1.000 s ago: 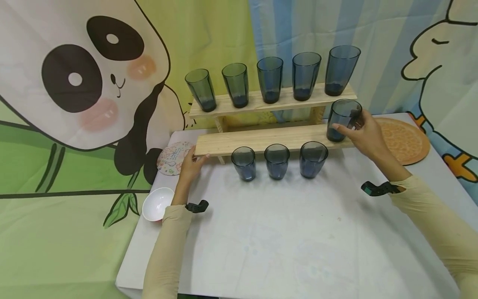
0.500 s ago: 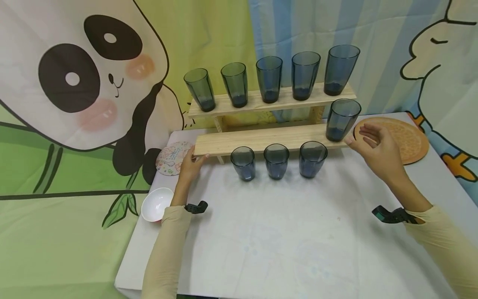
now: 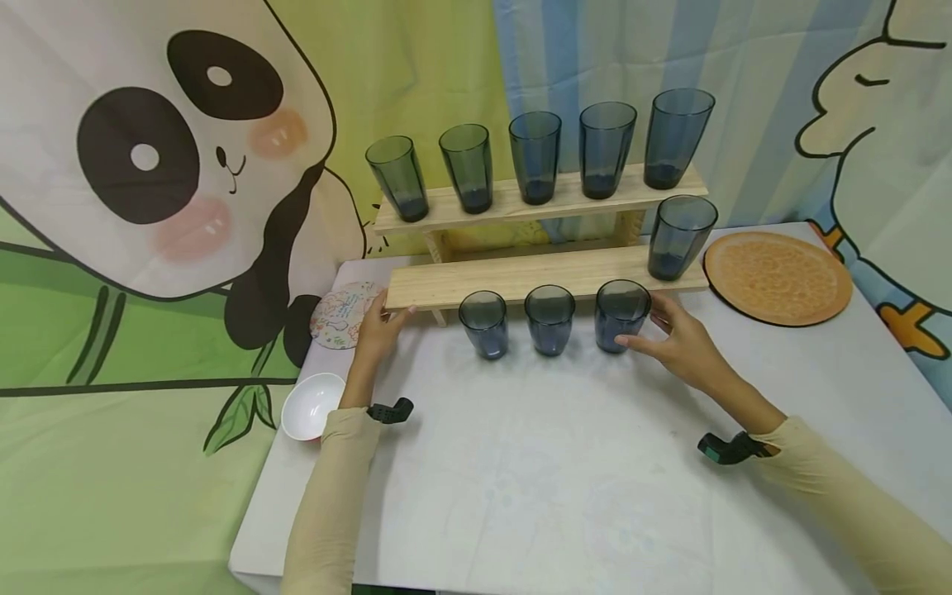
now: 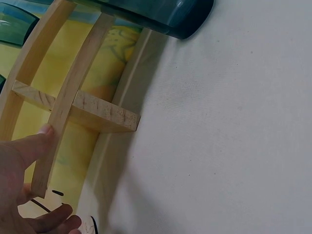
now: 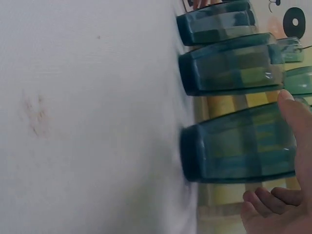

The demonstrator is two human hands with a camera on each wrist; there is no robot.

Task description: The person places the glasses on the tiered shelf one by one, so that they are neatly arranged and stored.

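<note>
My left hand holds the left end of the two-tier wooden shelf. In the left wrist view, its thumb lies on the edge of the lower board, with other fingers beyond it. My right hand is around the rightmost of three dark blue glasses on the table. That glass stands upright between thumb and fingers in the right wrist view, with a gap between it and the fingers. Beside it are the middle glass and left glass. Another glass stands at the lower board's right end.
Several tall glasses line the upper board. A round pizza-patterned board lies right of the shelf. To the left are a floral round mat and a white bowl. Printed curtains hang behind the table.
My right hand has let go of the glass on the lower board, drawn back right, then come down left around the rightmost table glass. My left hand has stayed on the shelf.
</note>
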